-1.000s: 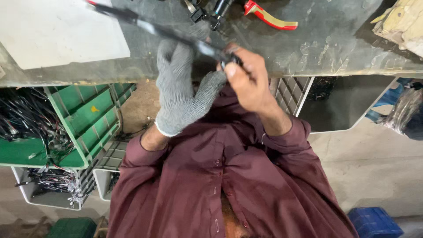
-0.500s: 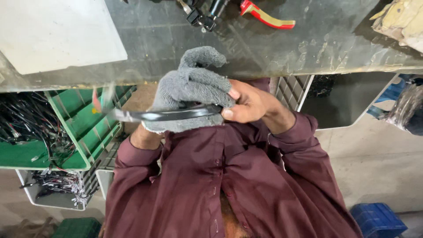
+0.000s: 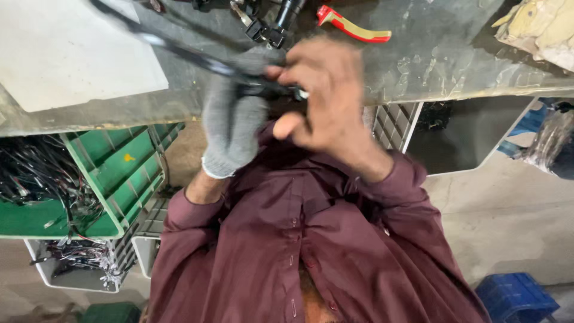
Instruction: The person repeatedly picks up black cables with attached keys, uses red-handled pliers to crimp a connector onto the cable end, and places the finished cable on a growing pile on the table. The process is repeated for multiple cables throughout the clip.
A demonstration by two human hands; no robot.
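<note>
Gripping a long black metal lever (image 3: 179, 51) mid-frame, my grey-gloved left hand (image 3: 233, 119) clamps while my bare right hand (image 3: 323, 90) pinches its end; fitting looks unfinished.

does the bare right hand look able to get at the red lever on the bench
Probably yes. The red lever lies in the open on the bench just past the right hand, but that hand is busy gripping the black part with the gloved left hand.

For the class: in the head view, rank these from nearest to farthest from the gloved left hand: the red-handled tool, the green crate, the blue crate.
From the left hand:
1. Red-handled tool, on the bench beyond the hands.
2. Green crate, under the bench, to the picture's left.
3. Blue crate, on the floor, bottom right corner.
</note>
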